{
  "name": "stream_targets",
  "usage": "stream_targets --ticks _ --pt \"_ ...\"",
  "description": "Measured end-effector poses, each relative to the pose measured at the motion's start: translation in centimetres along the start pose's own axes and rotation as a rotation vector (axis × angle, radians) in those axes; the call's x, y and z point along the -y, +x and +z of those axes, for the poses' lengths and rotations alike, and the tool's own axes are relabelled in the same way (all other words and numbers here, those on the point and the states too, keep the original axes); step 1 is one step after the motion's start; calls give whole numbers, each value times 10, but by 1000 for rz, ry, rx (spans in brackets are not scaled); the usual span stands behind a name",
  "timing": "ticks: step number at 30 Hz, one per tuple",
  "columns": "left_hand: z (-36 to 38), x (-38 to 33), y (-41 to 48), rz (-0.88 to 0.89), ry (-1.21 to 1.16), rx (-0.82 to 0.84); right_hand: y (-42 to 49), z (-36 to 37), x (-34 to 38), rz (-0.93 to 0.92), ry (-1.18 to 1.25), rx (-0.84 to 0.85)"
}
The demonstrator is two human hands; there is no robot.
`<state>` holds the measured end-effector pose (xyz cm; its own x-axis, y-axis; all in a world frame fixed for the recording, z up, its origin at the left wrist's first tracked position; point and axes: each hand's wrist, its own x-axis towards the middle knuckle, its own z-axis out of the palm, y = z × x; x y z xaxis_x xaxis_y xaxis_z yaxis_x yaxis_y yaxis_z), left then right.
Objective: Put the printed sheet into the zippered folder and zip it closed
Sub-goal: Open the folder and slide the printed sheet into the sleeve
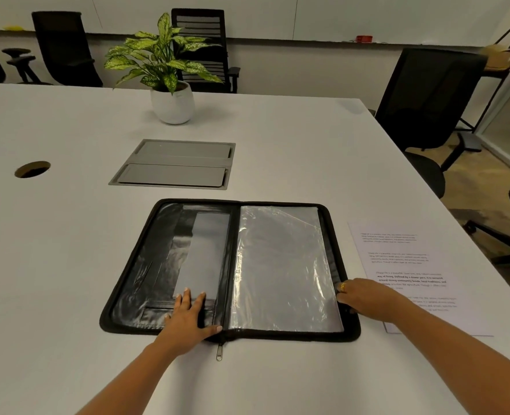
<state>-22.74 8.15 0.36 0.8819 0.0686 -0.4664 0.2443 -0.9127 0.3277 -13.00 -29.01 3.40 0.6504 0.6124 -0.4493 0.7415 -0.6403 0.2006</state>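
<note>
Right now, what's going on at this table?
A person has a black zippered folder lying open on the white table. The left hand presses flat on its left panel; the right hand rests at its right edge. The printed sheet lies outside, right of the folder. Nothing is inserted or zipped yet.

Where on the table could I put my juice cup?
Bare table lies left of the open folder, below the round hole. The near edge by the zipper pull is free too. Right is crowded: printed sheet and right hand.
</note>
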Motion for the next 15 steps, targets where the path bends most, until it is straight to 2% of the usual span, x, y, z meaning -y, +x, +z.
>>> stream_targets --ticks 8,15 --pt "-1 3 6 -10 -46 -48 4 8 -7 -119 22 -20" --pt "-5 2 11 -55 16 -206 6 10 9 -243 102 -4"
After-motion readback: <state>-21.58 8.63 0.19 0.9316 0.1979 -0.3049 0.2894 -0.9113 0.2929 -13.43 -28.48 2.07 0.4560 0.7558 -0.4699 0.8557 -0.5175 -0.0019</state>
